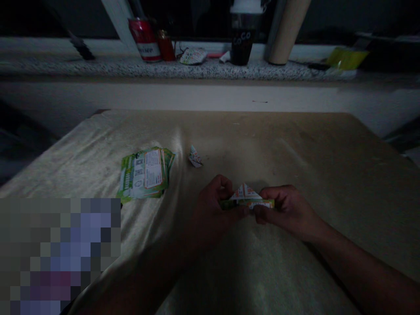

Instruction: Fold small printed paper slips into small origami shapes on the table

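A partly folded piece of printed paper (246, 192), with a triangular top and a green strip along its bottom, is held between my two hands. My left hand (218, 203) grips its left end, thumb along the lower edge. At the right end, my right hand (284, 204) pinches it between thumb and fingers. A small folded paper piece (195, 156) stands on the cloth-covered table (262, 140) beyond my left hand. Farther left lies a stack of green printed sheets (144, 173).
On the stone windowsill (114, 65) behind the table are a red can (145, 39), a smaller red container (166, 45), crumpled paper (193, 56), a dark cup (242, 39), a tan cylinder (287, 33) and a yellow item (348, 58). The lower left corner is pixelated.
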Demonstrator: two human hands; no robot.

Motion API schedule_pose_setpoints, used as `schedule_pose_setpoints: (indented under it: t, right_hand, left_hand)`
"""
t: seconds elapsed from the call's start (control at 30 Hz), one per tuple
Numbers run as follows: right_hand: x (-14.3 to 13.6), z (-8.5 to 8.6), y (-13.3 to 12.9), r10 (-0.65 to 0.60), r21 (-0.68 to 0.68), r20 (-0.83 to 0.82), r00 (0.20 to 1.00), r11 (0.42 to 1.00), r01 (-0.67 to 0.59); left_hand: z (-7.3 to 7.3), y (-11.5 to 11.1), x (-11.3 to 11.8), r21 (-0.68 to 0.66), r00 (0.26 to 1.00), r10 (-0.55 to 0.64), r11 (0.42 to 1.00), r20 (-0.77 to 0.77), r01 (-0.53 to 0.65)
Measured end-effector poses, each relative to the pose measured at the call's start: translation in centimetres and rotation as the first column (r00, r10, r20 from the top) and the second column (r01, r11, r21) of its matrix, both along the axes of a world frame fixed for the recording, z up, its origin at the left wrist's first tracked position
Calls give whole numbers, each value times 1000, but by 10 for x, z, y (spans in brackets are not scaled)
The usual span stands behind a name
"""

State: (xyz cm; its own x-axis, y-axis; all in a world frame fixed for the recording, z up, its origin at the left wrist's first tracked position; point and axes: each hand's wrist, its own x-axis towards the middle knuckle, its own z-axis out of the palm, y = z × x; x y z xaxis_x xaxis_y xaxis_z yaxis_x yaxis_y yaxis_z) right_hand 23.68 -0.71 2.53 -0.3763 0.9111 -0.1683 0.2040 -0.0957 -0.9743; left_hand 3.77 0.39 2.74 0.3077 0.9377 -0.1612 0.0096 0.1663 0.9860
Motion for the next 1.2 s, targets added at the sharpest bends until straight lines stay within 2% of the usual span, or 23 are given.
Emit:
schedule_pose_setpoints:
  t: [0.2, 0.27, 0.47, 0.53, 0.6, 0.67, 0.73, 0.8, 0.93, 1.03, 1.13, 1.2]
  right_hand:
    - [7, 4, 0, 79, 24, -39, 996, 997, -78]
    - [7, 5, 1, 71, 33, -36, 997, 997, -70]
    - [8, 2, 3, -66, 19, -26, 997, 998, 67]
    - [15, 1, 5, -147, 23, -45, 988, 989, 148]
    - [22, 1, 9, -276, 54, -89, 957, 958, 281]
    - [27, 2, 12, -336, 54, -76, 939, 939, 340]
    - [27, 2, 13, -309, 61, -87, 947, 947, 315]
    - [23, 1, 12, -207, 38, -124, 970, 976, 214]
    - [13, -3, 8, -121, -14, -234, 965, 993, 121]
    - [7, -6, 8, -130, 7, -241, 962, 991, 136]
    - [1, -8, 8, -193, 72, -258, 947, 973, 217]
    - [-2, -8, 6, -227, 131, -251, 941, 955, 265]
  left_hand:
    - [-2, 4, -8, 39, 999, -25, 999, -42, 27]
    - [-1, 5, -10, 51, 999, -27, 998, -47, 30]
    - [1, 7, -14, 48, 999, 2, 999, -32, 0]
    - [1, 12, -19, 40, 999, 39, 998, -27, -38]
    - [1, 17, -25, 43, 991, 132, 990, -27, -131]
    - [3, 20, -29, 28, 988, 151, 988, -8, -151]
    - [6, 20, -28, 3, 994, 107, 994, -14, -107]
    - [8, 17, -24, -26, 998, 57, 998, 27, -56]
    - [6, 11, -15, -32, 998, 38, 999, 56, -36]
    - [3, 9, -13, -1, 998, 61, 998, 31, -61]
    - [-1, 7, -10, 17, 997, 73, 997, 11, -73]
    - [-3, 6, -10, 94, 996, 77, 993, -53, -72]
